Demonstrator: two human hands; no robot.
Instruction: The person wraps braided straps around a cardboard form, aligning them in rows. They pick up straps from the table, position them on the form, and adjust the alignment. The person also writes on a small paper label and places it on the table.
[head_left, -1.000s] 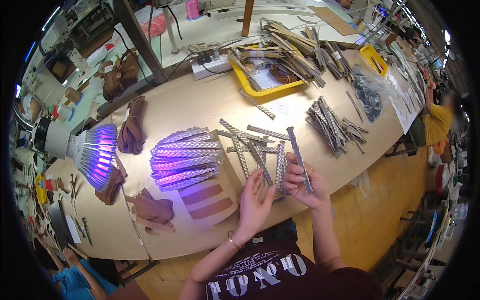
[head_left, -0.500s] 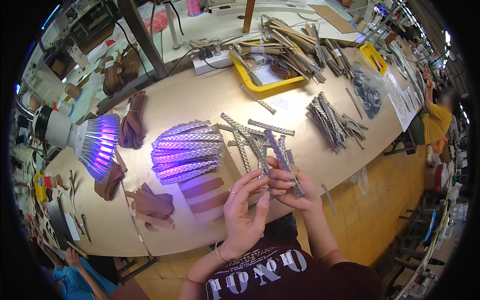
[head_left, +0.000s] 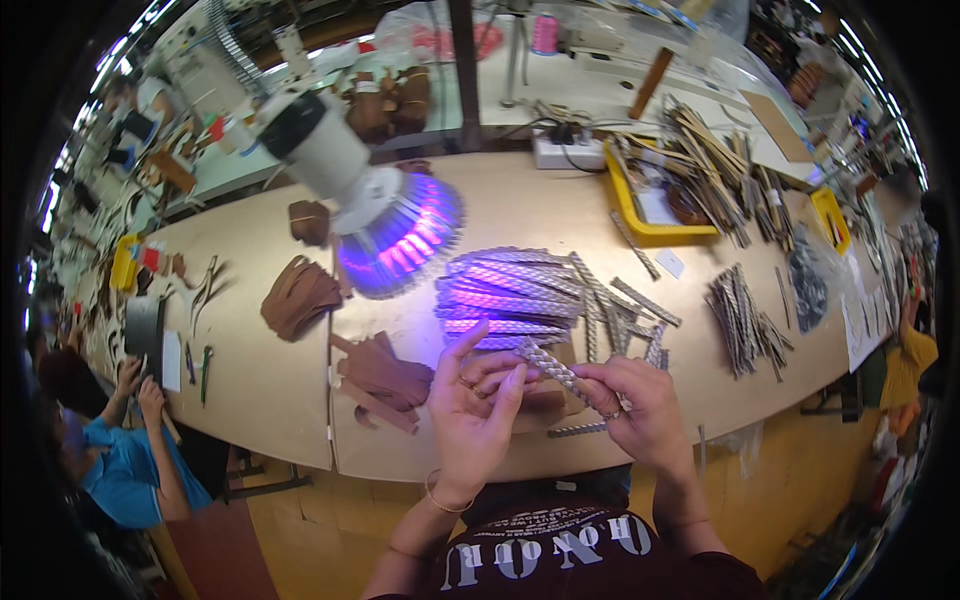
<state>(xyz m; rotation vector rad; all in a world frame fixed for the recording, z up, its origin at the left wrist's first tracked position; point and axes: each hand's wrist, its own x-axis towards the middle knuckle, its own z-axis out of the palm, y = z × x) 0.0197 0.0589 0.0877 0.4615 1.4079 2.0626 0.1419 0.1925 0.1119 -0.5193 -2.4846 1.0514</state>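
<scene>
My right hand (head_left: 640, 405) pinches one end of a silver-grey braided strap (head_left: 553, 368), which slants up and to the left. By its other end is my left hand (head_left: 478, 410), index finger raised and thumb apart; whether its fingertips touch the strap is hard to see. Just beyond the hands lies a neat row of braided straps (head_left: 515, 285) under purple light from a lamp (head_left: 400, 235). To the right of that row, several loose braided straps (head_left: 600, 312) lie crossed. Another braided strap (head_left: 578, 430) rests near the table's front edge.
Brown strip bundles (head_left: 385, 378) lie left of the row. Further right is a pile of thin braided straps (head_left: 738, 315). A yellow tray (head_left: 665, 238) with strips stands at the back. At far left, a person in blue (head_left: 135, 465) works at the table (head_left: 250, 430).
The view has swung left, shifting the table rightward in the picture. My hands have moved apart, and a braided strap now extends from my right hand toward my left, whose fingers have spread.
</scene>
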